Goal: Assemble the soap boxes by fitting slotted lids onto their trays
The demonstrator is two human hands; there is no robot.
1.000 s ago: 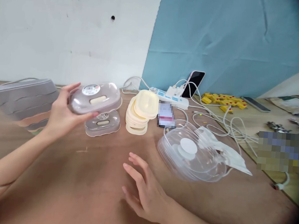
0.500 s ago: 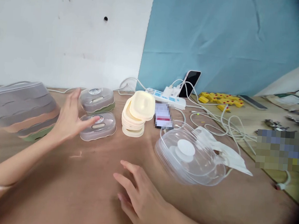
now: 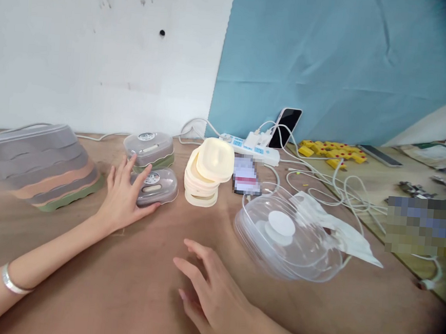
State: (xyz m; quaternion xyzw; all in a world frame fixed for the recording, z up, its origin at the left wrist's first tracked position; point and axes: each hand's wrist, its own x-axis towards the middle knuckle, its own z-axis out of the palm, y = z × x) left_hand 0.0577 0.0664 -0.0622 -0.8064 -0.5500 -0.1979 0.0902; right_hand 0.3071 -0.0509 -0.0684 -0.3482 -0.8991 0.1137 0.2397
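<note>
My left hand (image 3: 125, 195) is spread at the left end of the nearer small oval box (image 3: 158, 186), which has a clear lid with a round label. Its thumb lies along the near edge and its fingers reach over the far side; whether it presses on the box I cannot tell. Right behind stands a similar lidded box (image 3: 149, 148) with a green base. My right hand (image 3: 213, 295) hovers or rests low over the table with fingers apart, holding nothing. Between the hands and the wall is an uneven stack of cream squarish plastic pieces (image 3: 216, 160).
Left stands a tall stack of grey, orange and green containers (image 3: 57, 161). To the right lie nested clear plastic covers (image 3: 289, 249) with a white knob, a white wrapper (image 3: 338, 225) and loose cables. Behind are a power strip (image 3: 263, 150), a phone (image 3: 286, 128) and yellow pieces (image 3: 332, 150).
My left hand has moved right and down from beside the container stack to the nearer oval box. My right hand has barely moved; the view has shifted slightly.
</note>
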